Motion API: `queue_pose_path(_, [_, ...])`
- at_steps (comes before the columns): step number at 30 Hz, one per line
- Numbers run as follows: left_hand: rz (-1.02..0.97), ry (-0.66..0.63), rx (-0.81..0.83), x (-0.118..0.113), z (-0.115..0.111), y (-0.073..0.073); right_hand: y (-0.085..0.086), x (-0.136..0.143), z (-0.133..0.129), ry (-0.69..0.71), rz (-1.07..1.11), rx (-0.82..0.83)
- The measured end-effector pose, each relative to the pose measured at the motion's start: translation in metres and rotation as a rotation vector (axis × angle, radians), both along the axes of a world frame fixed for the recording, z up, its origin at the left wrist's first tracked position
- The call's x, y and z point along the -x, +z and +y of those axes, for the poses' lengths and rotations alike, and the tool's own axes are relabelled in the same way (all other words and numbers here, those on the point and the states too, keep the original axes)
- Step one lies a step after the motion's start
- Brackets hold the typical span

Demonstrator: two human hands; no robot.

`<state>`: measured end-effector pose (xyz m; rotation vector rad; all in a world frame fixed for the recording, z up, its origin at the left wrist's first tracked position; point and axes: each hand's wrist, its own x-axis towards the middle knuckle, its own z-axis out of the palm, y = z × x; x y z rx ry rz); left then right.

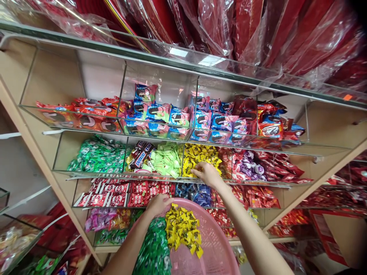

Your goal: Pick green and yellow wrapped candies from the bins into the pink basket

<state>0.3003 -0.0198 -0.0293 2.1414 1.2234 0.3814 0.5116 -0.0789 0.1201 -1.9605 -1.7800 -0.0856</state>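
My left hand (159,205) is closed on the far rim of a round pink plastic basket (220,244). Inside the basket, green-wrapped candies (155,244) fill the left part, and a loose pile of yellow-wrapped candies (183,229) lies beside them. Higher up, my right hand (207,173) reaches over the glass front of a shelf compartment. Its fingers are bent together at the yellow-wrapped candies (200,152) there; whether any are between them is hidden.
Green candies (100,154), Snickers bars (140,158) and pale green packets (166,157) fill nearby compartments. Above them sit blue cookie packs (156,112). Glass strips (155,177) edge the shelves. Red plastic-wrapped goods (218,26) lie on top. A red box (327,236) stands lower right.
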Motion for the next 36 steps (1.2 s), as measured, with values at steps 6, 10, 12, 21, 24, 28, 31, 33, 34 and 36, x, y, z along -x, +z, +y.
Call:
queue_pose_path(6, [-0.014, -0.005, -0.007, 0.000, 0.001, -0.003, 0.009, 0.015, 0.018, -0.144, -0.103, 0.167])
queue_pose_path(10, [-0.017, -0.007, -0.010, 0.001, 0.002, -0.005, 0.013, 0.021, 0.023, -0.140, -0.136, 0.224])
queue_pose_path(12, [-0.014, -0.007, -0.019, 0.001, 0.003, -0.007, 0.012, 0.019, 0.024, -0.120, -0.131, 0.231])
queue_pose_path(21, [-0.014, -0.011, -0.008, 0.000, 0.005, -0.009, 0.003, -0.007, 0.023, 0.044, 0.176, -0.002])
queue_pose_path(24, [-0.011, -0.011, -0.006, 0.000, 0.006, -0.010, 0.009, -0.012, 0.017, 0.087, 0.334, -0.163])
queue_pose_path(28, [-0.015, -0.023, -0.006, -0.001, 0.006, -0.010, 0.023, -0.009, -0.001, 0.141, 0.482, -0.357])
queue_pose_path(31, [-0.026, -0.030, -0.017, -0.001, 0.006, -0.011, 0.029, 0.006, -0.022, 0.212, 0.610, -0.381])
queue_pose_path(33, [-0.037, -0.026, -0.010, -0.001, 0.006, -0.012, 0.028, 0.020, -0.039, 0.268, 0.695, -0.336])
queue_pose_path(34, [-0.041, -0.022, 0.001, -0.001, 0.006, -0.012, 0.025, 0.027, -0.047, 0.295, 0.731, -0.294])
queue_pose_path(36, [-0.040, 0.000, 0.047, -0.001, 0.006, -0.011, 0.012, 0.040, -0.061, 0.346, 0.775, -0.189])
